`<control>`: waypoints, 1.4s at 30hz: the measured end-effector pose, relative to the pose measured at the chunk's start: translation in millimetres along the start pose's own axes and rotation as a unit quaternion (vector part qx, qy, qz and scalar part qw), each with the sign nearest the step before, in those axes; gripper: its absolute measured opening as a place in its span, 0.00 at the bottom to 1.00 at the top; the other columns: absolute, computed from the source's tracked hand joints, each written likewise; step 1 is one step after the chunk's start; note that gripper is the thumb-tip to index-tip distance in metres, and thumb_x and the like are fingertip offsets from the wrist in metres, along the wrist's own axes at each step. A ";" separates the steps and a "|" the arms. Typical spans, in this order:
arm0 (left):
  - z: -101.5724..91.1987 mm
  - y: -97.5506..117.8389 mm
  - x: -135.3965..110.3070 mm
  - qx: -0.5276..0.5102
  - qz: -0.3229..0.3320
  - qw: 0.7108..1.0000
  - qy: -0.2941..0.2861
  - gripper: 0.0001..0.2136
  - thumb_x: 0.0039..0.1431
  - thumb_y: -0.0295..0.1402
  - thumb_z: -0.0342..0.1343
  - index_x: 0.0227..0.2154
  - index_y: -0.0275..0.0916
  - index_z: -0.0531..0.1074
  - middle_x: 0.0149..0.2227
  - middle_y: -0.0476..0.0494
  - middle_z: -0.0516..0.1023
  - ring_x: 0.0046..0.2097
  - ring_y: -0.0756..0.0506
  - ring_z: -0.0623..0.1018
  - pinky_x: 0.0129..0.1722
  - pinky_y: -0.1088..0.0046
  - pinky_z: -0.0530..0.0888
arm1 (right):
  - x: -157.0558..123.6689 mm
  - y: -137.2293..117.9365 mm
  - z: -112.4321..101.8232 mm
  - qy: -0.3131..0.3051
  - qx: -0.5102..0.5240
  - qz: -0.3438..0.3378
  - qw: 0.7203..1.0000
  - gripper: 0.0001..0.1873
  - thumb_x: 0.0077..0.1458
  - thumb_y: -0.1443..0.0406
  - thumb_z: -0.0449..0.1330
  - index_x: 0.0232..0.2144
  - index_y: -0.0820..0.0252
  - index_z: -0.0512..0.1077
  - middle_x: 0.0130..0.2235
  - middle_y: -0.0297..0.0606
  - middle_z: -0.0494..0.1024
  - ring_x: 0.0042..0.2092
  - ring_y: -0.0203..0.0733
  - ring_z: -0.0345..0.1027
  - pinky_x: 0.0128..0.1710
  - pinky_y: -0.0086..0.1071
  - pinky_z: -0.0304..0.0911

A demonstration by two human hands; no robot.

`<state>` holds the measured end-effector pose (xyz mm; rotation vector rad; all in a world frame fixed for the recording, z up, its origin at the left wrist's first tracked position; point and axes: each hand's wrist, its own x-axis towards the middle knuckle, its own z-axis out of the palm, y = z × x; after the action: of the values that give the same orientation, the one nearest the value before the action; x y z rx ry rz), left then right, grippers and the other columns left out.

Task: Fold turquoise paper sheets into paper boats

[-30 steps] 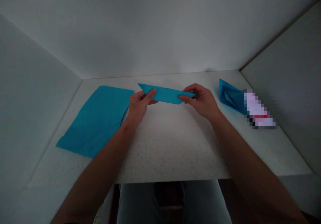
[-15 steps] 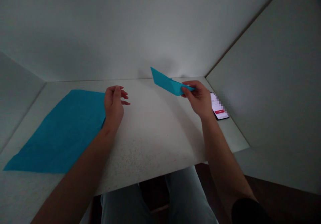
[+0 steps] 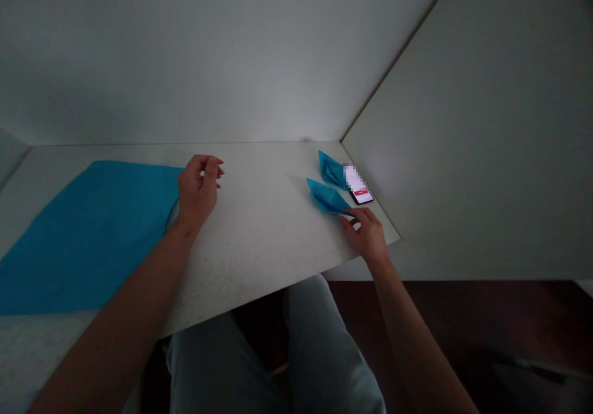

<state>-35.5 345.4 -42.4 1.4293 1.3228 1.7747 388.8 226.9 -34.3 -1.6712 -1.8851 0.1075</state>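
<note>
From my view the folded blue paper piece point(image 3: 327, 198) lies on the white table point(image 3: 259, 235) near its right edge, just in front of a second folded blue piece point(image 3: 331, 170) and a phone point(image 3: 362, 196) that sit against the side panel. My right hand point(image 3: 368, 235) is low at the table edge with its fingertips at the near corner of the closer piece; I cannot tell whether they pinch that corner or only rest on it. My left hand point(image 3: 197, 188) hovers above the table, loosely curled and holding nothing, just beside the flat blue sheet point(image 3: 88, 228) spread out on the left. I judge the folded piece to be very light and thin, stiff only along its creases where several layers stack, and soft enough to dent or unfold under a hard squeeze. On this smooth top it would likely slide at a nudge. The pointed ends look flimsy, so I would take it with a gentle thumb-and-finger pinch along the thicker folded middle or the long creased edge, and lift it rather than drag it
</note>
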 end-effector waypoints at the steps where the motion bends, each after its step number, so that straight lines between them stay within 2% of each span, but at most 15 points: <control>1: -0.7 1.8 0.3 0.009 0.020 1.000 0.001 0.19 0.73 0.54 0.59 0.40 0.42 0.81 0.32 0.47 0.79 0.31 0.48 0.76 0.26 0.74 0.72 | -0.9 -0.6 0.9 0.000 -0.007 0.001 1.000 0.22 0.72 0.50 0.62 0.52 0.62 0.82 0.47 0.49 0.84 0.34 0.43 0.81 0.35 0.39 0.79; 7: -9.2 22.6 17.1 0.067 0.083 0.994 0.040 0.10 0.73 0.44 0.61 0.41 0.44 0.79 0.35 0.50 0.81 0.38 0.47 0.79 0.34 0.71 0.71 | 1.7 3.5 -2.5 -0.010 -0.030 0.017 0.999 0.33 0.70 0.42 0.62 0.58 0.65 0.80 0.53 0.56 0.82 0.32 0.44 0.80 0.40 0.47 0.80; 9: -24.3 32.4 18.5 0.112 0.090 0.990 0.017 0.09 0.72 0.44 0.62 0.42 0.45 0.80 0.38 0.49 0.82 0.42 0.44 0.80 0.39 0.68 0.75 | -2.8 1.0 -7.0 0.008 -0.047 0.032 0.998 0.37 0.68 0.40 0.63 0.61 0.64 0.79 0.59 0.60 0.78 0.30 0.41 0.78 0.39 0.47 0.80; 11: -50.2 42.5 9.6 0.189 0.102 0.977 -0.013 0.09 0.70 0.44 0.64 0.44 0.45 0.80 0.44 0.46 0.83 0.48 0.39 0.81 0.49 0.60 0.79 | -12.7 -3.8 -11.9 0.046 -0.061 0.039 0.996 0.39 0.66 0.38 0.64 0.65 0.58 0.77 0.65 0.61 0.73 0.28 0.38 0.75 0.35 0.46 0.79; 13: -83.2 52.6 -10.7 0.292 0.098 0.950 -0.046 0.11 0.68 0.44 0.64 0.47 0.45 0.80 0.50 0.40 0.83 0.56 0.33 0.81 0.61 0.49 0.77 | -26.6 -7.9 -14.6 0.083 -0.072 0.026 0.994 0.38 0.66 0.39 0.65 0.65 0.57 0.77 0.62 0.58 0.74 0.29 0.39 0.73 0.35 0.46 0.78; 15: -116.1 61.9 -38.6 0.411 0.037 0.906 -0.089 0.16 0.67 0.44 0.63 0.53 0.45 0.78 0.58 0.35 0.81 0.64 0.30 0.78 0.69 0.45 0.73 | -41.3 -10.3 -12.0 0.112 -0.048 0.010 0.993 0.35 0.67 0.40 0.65 0.62 0.60 0.78 0.59 0.58 0.74 0.28 0.38 0.69 0.36 0.47 0.78; 17: -141.2 69.4 -66.5 0.471 -0.010 0.875 -0.107 0.21 0.67 0.44 0.64 0.57 0.39 0.77 0.60 0.28 0.80 0.64 0.28 0.78 0.68 0.46 0.74 | -53.7 -13.4 -3.7 0.102 0.000 -0.009 0.995 0.30 0.67 0.43 0.66 0.57 0.58 0.80 0.58 0.55 0.74 0.28 0.37 0.67 0.37 0.47 0.78; 19: -154.2 74.4 -87.5 0.553 -0.096 0.817 -0.135 0.29 0.67 0.46 0.64 0.64 0.33 0.73 0.65 0.22 0.76 0.68 0.26 0.76 0.69 0.47 0.73 | -62.2 -20.6 7.3 0.093 0.038 -0.030 0.994 0.24 0.68 0.46 0.66 0.53 0.57 0.80 0.55 0.51 0.75 0.26 0.36 0.66 0.35 0.47 0.77; 21: -154.9 77.6 -97.8 0.592 -0.136 0.778 -0.159 0.33 0.70 0.48 0.60 0.70 0.32 0.68 0.71 0.22 0.72 0.70 0.26 0.74 0.70 0.50 0.73 | -67.0 -32.0 16.7 0.086 0.067 -0.046 0.993 0.20 0.68 0.49 0.66 0.52 0.56 0.80 0.52 0.48 0.76 0.26 0.36 0.65 0.33 0.45 0.76; 23: -146.7 80.6 -97.5 0.613 -0.153 0.759 -0.157 0.35 0.72 0.49 0.58 0.73 0.33 0.64 0.73 0.22 0.69 0.69 0.26 0.75 0.67 0.51 0.75 | -69.6 -44.5 21.7 0.076 0.089 -0.058 0.991 0.17 0.68 0.51 0.67 0.51 0.54 0.80 0.49 0.45 0.76 0.26 0.36 0.65 0.32 0.44 0.75; 26: -127.6 85.6 -84.6 0.641 -0.162 0.732 -0.162 0.38 0.73 0.49 0.55 0.77 0.31 0.59 0.76 0.18 0.63 0.66 0.24 0.78 0.60 0.50 0.79 | -73.8 -57.2 20.4 0.053 0.113 -0.080 0.989 0.15 0.68 0.53 0.67 0.51 0.53 0.79 0.47 0.43 0.76 0.26 0.37 0.67 0.30 0.42 0.74; 30: -108.6 90.8 -65.9 0.672 -0.164 0.688 -0.220 0.36 0.73 0.40 0.53 0.78 0.28 0.56 0.72 0.13 0.67 0.57 0.24 0.83 0.52 0.51 0.81 | -85.2 -55.3 9.4 0.040 0.113 -0.089 0.989 0.14 0.69 0.53 0.66 0.51 0.53 0.78 0.45 0.41 0.77 0.26 0.38 0.67 0.28 0.41 0.72; 33: -102.6 92.3 -61.2 0.668 -0.151 0.679 -0.263 0.33 0.71 0.36 0.55 0.76 0.29 0.62 0.69 0.16 0.72 0.56 0.24 0.83 0.52 0.52 0.81 | -95.2 -45.7 1.6 0.038 0.107 -0.071 0.991 0.15 0.70 0.51 0.65 0.51 0.53 0.77 0.42 0.40 0.78 0.25 0.38 0.66 0.27 0.40 0.70; 37: -95.7 93.9 -60.5 0.671 -0.140 0.671 -0.283 0.26 0.74 0.43 0.53 0.66 0.31 0.73 0.64 0.17 0.75 0.55 0.24 0.83 0.51 0.50 0.81 | -103.0 -37.0 -3.5 0.029 0.105 -0.064 0.992 0.16 0.70 0.50 0.64 0.50 0.53 0.78 0.41 0.39 0.78 0.25 0.39 0.66 0.27 0.40 0.71; 42: -85.5 97.4 -55.1 0.669 -0.126 0.668 -0.302 0.18 0.74 0.31 0.50 0.60 0.32 0.76 0.62 0.21 0.78 0.56 0.28 0.84 0.53 0.54 0.80 | -103.7 -35.3 -9.0 0.027 0.105 -0.059 0.992 0.15 0.69 0.52 0.65 0.50 0.52 0.78 0.40 0.39 0.78 0.25 0.40 0.67 0.27 0.40 0.72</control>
<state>-79.2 228.4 22.7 1.9973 2.2936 -0.2429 364.1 121.1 -51.1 -1.4050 -1.8580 0.2031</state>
